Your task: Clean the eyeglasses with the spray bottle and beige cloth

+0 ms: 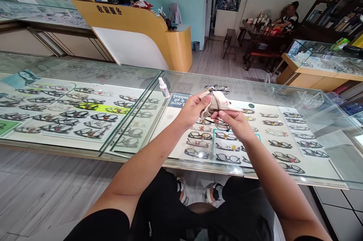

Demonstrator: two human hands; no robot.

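Note:
Above the glass display case, my left hand [193, 109] is closed on a pale cloth [222, 101] wrapped around part of a pair of dark-framed glasses [220, 123]. Close beside it on the right, my right hand [236, 122] pinches the glasses and the lower edge of the cloth. One lens hangs below the fingers; the cloth hides much of the frame. A small white spray bottle [163, 88] stands on the glass to the left of my hands.
The glass case [176, 163] holds rows of glasses beneath its top. Behind it is a yellow counter [178, 50]. A person [289, 19] sits at a dark table in the back right. A wooden bench [231, 40] stands near the doorway.

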